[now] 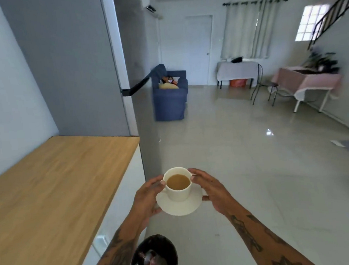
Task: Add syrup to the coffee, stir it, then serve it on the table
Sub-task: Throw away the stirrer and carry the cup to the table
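Evidently the carrying stage is in hand: a small cream ceramic cup (178, 189) of milky brown coffee (177, 181) stands upright on a round cream saucer (180, 206), and both are held in the air over the glossy pale tiled floor (255, 167), just beside the end of the light wooden countertop (54, 183). The left hand (146, 199) grips the saucer's left edge, its thumb laid against the cup's wall near the rim; the right hand (210, 189) holds the right edge, a fingertip showing under the rim and another finger touching the cup's side. Two hands on opposite edges probably keep the saucer level, and the digits on the cup likely stop it sliding. The coffee sits a little below the rim, which leaves some margin against spilling. No spoon or syrup shows, so adding and stirring seem finished. Across the room stand a white-clothed table (236, 69) and a pink-clothed table (311, 77), either a possible destination; which one is meant cannot be told.
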